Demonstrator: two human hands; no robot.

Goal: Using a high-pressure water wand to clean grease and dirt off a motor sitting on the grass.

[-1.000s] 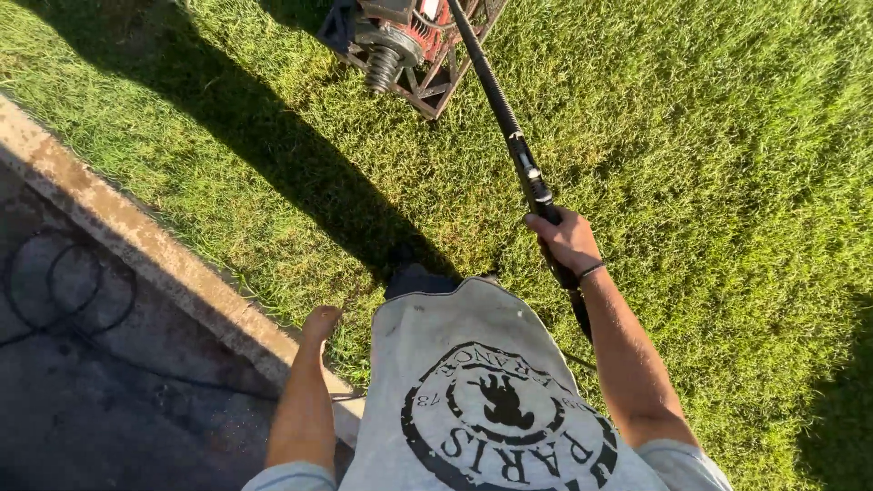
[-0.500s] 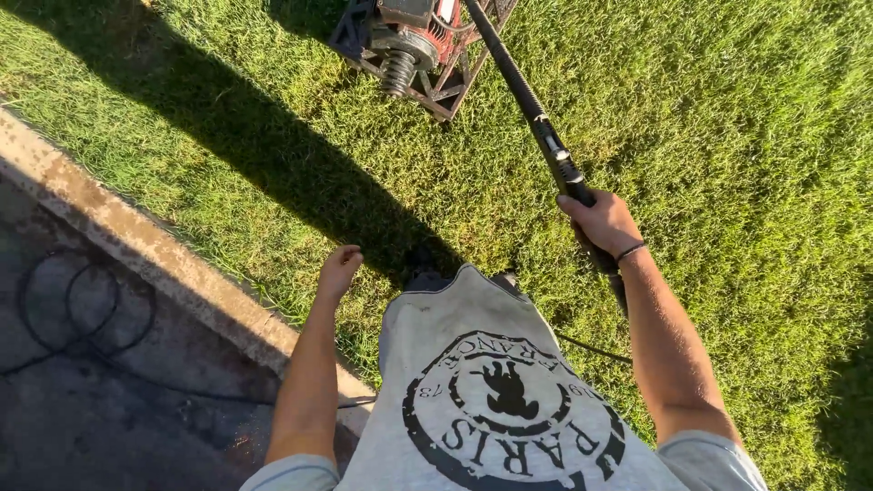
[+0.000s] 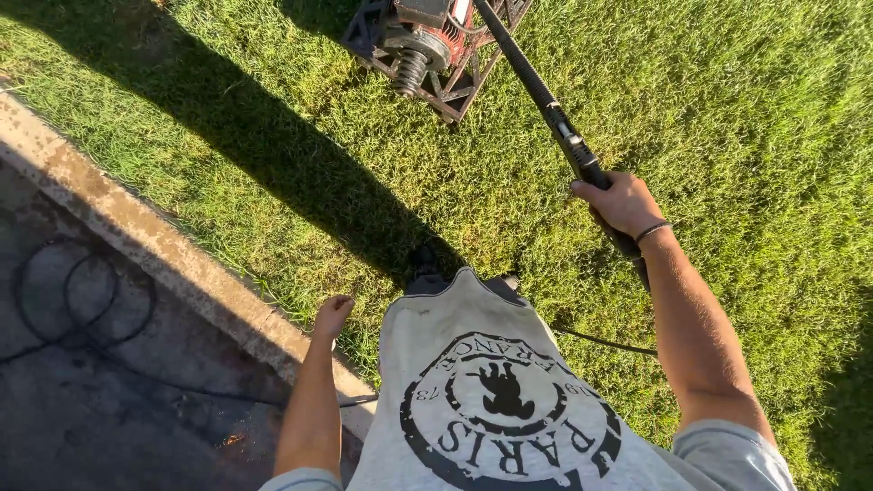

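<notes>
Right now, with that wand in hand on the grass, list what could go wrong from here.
1. The right hand alone holds the long black spray wand; the left hand hangs free, so the wand could swing toward the red machine.
2. A thin hose trails through the grass behind the legs, a likely trip hazard.
3. The concrete curb sits close on the left; a sidestep could catch it.

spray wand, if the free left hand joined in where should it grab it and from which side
Probably the bare black shaft of the spray wand, ahead of the right hand, which already wraps the rear handle. The shaft is straight, slim and round, so hands can close around it. It slants up and away toward the machine, so the left hand, hanging empty by the hip, would come across from the left.
</notes>
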